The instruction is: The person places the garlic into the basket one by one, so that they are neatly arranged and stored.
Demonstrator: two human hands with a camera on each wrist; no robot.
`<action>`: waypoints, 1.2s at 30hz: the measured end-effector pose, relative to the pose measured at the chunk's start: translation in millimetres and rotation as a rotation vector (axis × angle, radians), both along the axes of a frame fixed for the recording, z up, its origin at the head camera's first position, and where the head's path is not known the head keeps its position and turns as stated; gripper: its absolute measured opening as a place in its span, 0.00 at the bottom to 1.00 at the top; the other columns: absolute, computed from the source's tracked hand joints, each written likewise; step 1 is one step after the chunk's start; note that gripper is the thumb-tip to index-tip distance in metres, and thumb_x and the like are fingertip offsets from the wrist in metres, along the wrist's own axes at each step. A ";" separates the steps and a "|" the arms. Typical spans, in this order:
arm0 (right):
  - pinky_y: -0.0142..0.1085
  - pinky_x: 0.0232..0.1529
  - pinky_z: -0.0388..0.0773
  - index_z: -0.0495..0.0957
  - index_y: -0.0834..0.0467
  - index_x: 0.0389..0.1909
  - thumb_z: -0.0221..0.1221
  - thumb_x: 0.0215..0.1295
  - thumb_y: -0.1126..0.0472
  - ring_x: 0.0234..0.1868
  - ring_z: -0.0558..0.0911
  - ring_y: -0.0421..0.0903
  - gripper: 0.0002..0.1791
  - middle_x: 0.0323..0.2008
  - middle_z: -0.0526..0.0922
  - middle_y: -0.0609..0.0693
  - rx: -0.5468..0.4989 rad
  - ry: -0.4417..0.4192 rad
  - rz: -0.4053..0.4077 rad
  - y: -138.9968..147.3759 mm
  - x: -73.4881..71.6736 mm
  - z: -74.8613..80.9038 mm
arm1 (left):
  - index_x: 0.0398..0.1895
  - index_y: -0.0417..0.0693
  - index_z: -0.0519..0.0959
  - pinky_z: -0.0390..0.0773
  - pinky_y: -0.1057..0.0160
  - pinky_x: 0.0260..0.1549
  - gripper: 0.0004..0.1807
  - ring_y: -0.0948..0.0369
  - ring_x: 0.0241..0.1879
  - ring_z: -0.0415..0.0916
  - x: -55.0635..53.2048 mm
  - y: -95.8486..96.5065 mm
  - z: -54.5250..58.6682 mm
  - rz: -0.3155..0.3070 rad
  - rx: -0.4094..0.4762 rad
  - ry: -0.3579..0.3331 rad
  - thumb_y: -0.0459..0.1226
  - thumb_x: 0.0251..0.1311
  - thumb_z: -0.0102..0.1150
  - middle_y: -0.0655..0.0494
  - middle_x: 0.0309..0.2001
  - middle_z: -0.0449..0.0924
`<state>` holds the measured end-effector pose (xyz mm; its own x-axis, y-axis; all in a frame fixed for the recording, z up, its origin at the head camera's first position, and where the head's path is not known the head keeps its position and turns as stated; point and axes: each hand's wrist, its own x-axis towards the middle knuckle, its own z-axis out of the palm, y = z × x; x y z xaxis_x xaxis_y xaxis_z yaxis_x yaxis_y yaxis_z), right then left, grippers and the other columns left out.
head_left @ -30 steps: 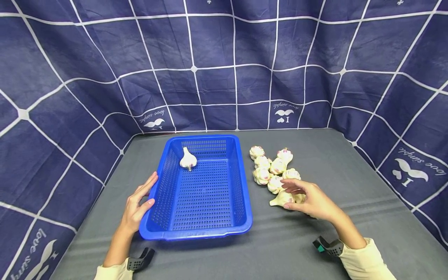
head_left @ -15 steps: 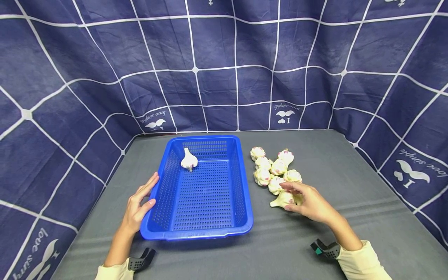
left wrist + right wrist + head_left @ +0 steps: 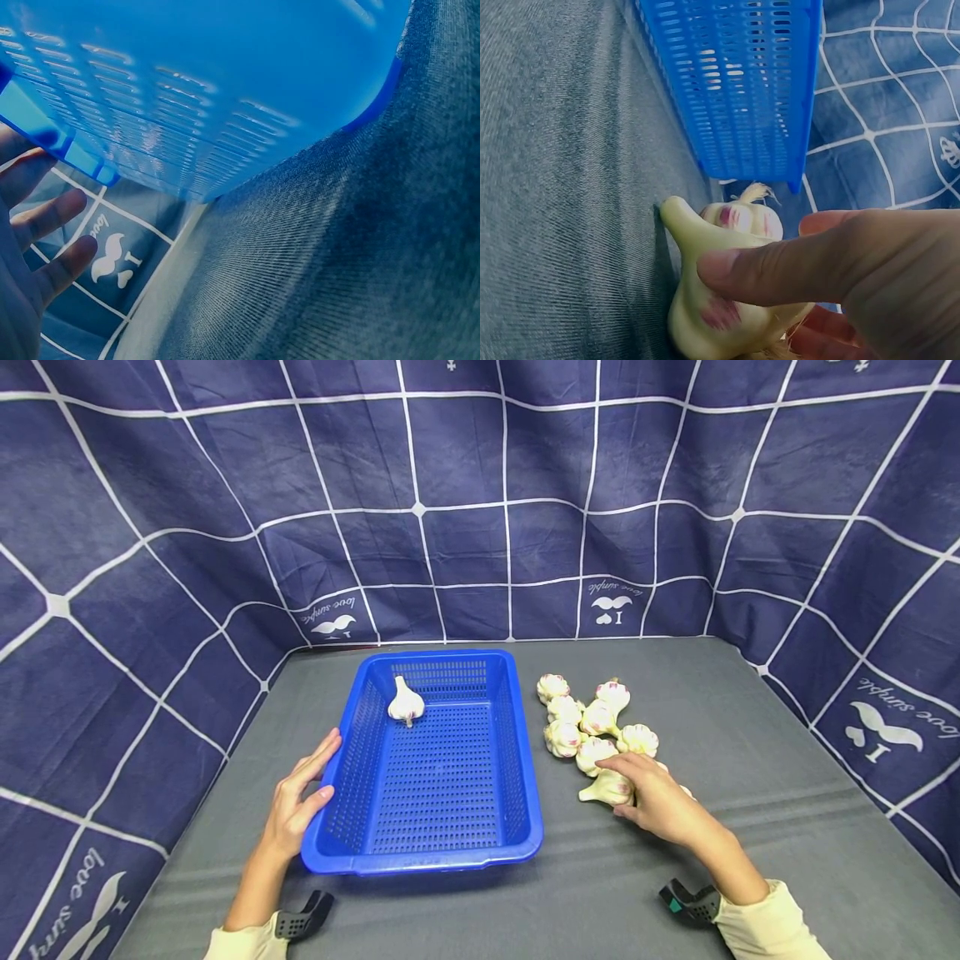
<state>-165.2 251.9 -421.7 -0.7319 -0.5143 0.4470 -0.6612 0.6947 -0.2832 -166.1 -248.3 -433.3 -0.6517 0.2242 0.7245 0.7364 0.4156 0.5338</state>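
Note:
In the head view my left hand (image 3: 295, 797) rests at the left rim of a blue perforated plastic basket (image 3: 420, 862), fingers extended and thumb at the edge. The left wrist view shows the spread fingers (image 3: 56, 217) beside the basket's outer wall. One white garlic bulb (image 3: 406, 702) lies in the basket's far left part. My right hand (image 3: 660, 797) grips a long-necked garlic bulb (image 3: 609, 788) at the near end of a cluster. Seen from the right wrist, the thumb (image 3: 735, 274) lies across that bulb (image 3: 705, 315), with other fingertips behind it.
Several more garlic bulbs (image 3: 564, 737) lie close together right of the basket, some partly hidden by my right hand. A grey cloth (image 3: 720, 710) covers the table. Dark blue curtains (image 3: 465, 543) with white lines hang behind and at both sides.
My right hand has moved in closer over the near bulbs, its fingers and thumb closing in. A neighbouring bulb has shifted slightly right. My left hand and the basket stay in place.

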 end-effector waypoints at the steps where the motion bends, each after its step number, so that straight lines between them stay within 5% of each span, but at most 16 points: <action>1: 0.48 0.48 0.67 0.74 0.60 0.49 0.74 0.26 0.70 0.49 0.73 0.53 0.39 0.46 0.76 0.54 0.003 -0.001 -0.001 -0.1 0.1 -0.5 | 0.57 0.28 0.68 0.65 0.65 0.38 0.29 0.55 0.54 0.67 1.1 1.4 2.2 -0.001 0.001 0.001 0.25 0.44 0.46 0.32 0.59 0.64; 9: 0.50 0.47 0.68 0.74 0.60 0.49 0.73 0.27 0.71 0.48 0.73 0.54 0.38 0.45 0.75 0.55 0.017 0.013 0.009 0.7 1.0 -0.7 | 0.55 0.25 0.68 0.64 0.67 0.38 0.28 0.55 0.53 0.68 11.6 12.6 20.9 -0.002 0.006 0.008 0.24 0.45 0.45 0.28 0.57 0.64; 17: 0.47 0.46 0.70 0.75 0.60 0.49 0.74 0.28 0.68 0.46 0.74 0.51 0.37 0.44 0.76 0.53 0.007 0.045 0.023 1.5 0.8 6.0 | 0.56 0.26 0.68 0.65 0.69 0.39 0.29 0.54 0.52 0.68 8.7 8.6 16.8 -0.007 0.016 0.003 0.24 0.43 0.45 0.28 0.58 0.64; 27: 0.39 0.45 0.69 0.75 0.58 0.50 0.75 0.31 0.62 0.45 0.75 0.45 0.36 0.45 0.77 0.47 -0.040 0.046 0.038 0.5 4.0 18.8 | 0.57 0.27 0.68 0.64 0.69 0.40 0.30 0.54 0.54 0.67 -0.6 -0.5 -1.3 -0.001 0.016 -0.003 0.24 0.44 0.45 0.30 0.59 0.63; 36: 0.27 0.46 0.65 0.76 0.56 0.49 0.75 0.33 0.59 0.45 0.75 0.42 0.34 0.45 0.77 0.45 -0.082 0.077 0.051 -1.4 2.3 28.3 | 0.57 0.27 0.68 0.64 0.70 0.40 0.30 0.54 0.54 0.67 -0.2 0.6 0.7 0.004 0.011 -0.006 0.25 0.44 0.45 0.30 0.59 0.63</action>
<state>-162.9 250.6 -393.4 -0.6679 -0.5092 0.5428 -0.7168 0.6364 -0.2850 -166.2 -247.7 -432.6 -0.6572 0.2136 0.7228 0.7314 0.4123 0.5432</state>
